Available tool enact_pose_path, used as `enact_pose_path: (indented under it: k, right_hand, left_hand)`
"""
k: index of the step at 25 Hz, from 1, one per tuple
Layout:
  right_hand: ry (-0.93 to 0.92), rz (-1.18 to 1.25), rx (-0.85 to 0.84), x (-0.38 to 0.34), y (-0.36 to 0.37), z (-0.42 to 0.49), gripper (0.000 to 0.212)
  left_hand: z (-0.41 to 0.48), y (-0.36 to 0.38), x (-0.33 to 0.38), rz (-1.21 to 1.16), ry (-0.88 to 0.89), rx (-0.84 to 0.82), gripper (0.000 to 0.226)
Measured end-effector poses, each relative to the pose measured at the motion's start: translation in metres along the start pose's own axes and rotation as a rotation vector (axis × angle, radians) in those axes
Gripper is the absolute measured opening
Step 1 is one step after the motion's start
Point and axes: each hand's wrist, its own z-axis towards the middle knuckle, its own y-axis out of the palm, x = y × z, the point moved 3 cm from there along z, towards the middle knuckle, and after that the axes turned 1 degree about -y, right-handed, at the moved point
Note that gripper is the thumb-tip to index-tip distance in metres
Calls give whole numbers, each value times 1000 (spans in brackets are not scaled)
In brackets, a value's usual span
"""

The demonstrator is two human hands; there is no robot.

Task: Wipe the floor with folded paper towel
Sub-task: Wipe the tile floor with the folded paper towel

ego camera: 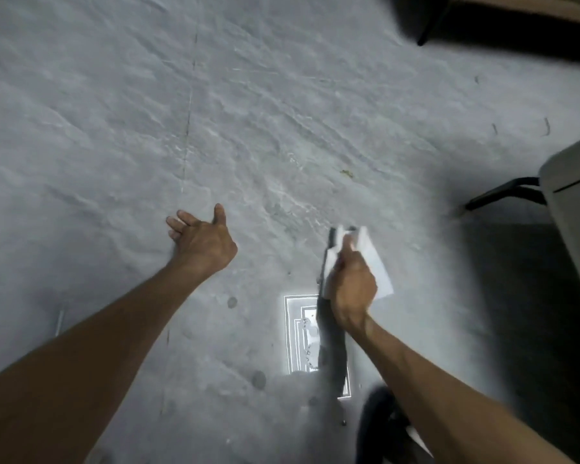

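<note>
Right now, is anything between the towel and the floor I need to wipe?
Nothing visible blocks it. The right hand grips the folded towel over bare grey floor; the chair legs stand off to the right, and the left hand is empty.

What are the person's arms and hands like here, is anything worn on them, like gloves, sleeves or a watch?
Nothing is worn that shows. The left hand and right hand are bare, with no gloves and no rings or watch to be seen, though the picture is somewhat blurred. Both forearms are bare too, with no sleeve in view right down to the frame's lower edge.
</note>
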Motion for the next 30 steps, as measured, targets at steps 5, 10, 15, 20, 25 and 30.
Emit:
enact_pose_path:
  k: [5,10,15,20,25,30]
  right_hand:
    - [-1107,-39,-497,-57,16,-69,45]
    - [-174,-101,-164,138,-60,45,33]
    - [421,-93,57,153,-57,56,34]
    - [-751,-113,-281,-39,18,4,42]
    - [-286,-149,-161,102,-37,6,40]
    - [247,-118,-37,78,-34,-73,47]
  left_hand:
    - [-33,-2,-20,112,177,30,61]
    - [-67,19,-4,155,268,-71,65]
    - [-60,26,2,181,197,-168,66]
    - [-60,22,3,177,197,-172,67]
    - [-62,21,-1,162,224,-151,68]
    - [-77,12,-8,78,263,-170,72]
